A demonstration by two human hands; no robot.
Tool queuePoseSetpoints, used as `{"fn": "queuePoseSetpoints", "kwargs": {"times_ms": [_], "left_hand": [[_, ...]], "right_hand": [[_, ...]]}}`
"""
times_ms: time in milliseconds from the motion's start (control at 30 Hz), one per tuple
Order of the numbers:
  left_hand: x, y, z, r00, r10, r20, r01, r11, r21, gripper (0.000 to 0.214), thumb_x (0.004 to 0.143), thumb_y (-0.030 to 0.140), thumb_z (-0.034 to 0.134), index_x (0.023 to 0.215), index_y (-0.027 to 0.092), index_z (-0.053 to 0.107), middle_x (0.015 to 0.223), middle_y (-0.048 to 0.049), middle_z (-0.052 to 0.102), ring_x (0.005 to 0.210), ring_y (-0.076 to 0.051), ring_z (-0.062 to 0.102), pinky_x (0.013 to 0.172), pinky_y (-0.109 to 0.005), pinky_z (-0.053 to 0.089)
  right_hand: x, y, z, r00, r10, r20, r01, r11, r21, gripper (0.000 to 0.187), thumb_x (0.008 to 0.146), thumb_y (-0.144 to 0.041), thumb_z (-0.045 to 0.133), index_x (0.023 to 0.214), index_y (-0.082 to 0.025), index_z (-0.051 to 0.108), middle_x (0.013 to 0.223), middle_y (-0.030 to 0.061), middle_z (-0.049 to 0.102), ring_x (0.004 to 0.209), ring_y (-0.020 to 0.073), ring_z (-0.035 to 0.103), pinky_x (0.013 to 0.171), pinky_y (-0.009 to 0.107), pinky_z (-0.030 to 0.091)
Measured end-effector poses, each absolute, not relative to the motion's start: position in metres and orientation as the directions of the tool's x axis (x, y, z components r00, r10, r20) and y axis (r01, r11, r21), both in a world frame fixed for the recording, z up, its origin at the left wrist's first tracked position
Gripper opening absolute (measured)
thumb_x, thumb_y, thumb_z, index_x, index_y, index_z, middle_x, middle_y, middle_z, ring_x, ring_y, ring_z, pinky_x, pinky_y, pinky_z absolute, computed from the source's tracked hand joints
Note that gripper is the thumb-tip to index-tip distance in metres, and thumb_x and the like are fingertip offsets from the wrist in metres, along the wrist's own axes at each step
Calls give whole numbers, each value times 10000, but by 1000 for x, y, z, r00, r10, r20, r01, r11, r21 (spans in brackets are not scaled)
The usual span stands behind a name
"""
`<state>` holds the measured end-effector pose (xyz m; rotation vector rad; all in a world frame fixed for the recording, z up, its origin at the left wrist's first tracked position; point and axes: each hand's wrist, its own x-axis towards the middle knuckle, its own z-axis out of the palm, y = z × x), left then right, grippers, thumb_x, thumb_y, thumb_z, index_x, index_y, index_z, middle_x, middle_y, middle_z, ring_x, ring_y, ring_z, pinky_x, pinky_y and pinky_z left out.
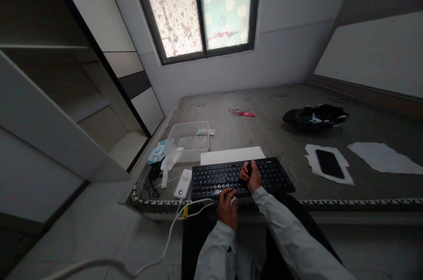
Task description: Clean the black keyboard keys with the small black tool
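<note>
A black keyboard lies at the near edge of a grey mattress-like surface. My left hand rests at the keyboard's front edge, its fingers curled around a small white thing that I cannot name. On the keys at the keyboard's middle, my right hand is closed, pinching a small dark object, too small to identify. Both arms wear pale sleeves.
A white board lies behind the keyboard, and a white power bank with a white cable lies to its left. Further left is a clear plastic box. To the right are a black phone on paper and a dark helmet.
</note>
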<state>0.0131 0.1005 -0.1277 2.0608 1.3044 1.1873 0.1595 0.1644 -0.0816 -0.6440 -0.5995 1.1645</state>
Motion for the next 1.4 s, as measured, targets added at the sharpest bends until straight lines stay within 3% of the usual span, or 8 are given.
{"fn": "queuePoseSetpoints", "kwargs": {"times_ms": [1400], "left_hand": [[15, 102, -128, 203, 870, 450, 485, -489, 725, 270, 852, 174, 515, 1095, 239, 615, 1137, -51, 537, 1073, -161, 536, 938, -309, 471]], "right_hand": [[162, 164, -81, 303, 945, 123, -598, 289, -748, 498, 855, -588, 386, 540, -202, 398, 386, -79, 262, 325, 57, 211, 321, 172, 222]]}}
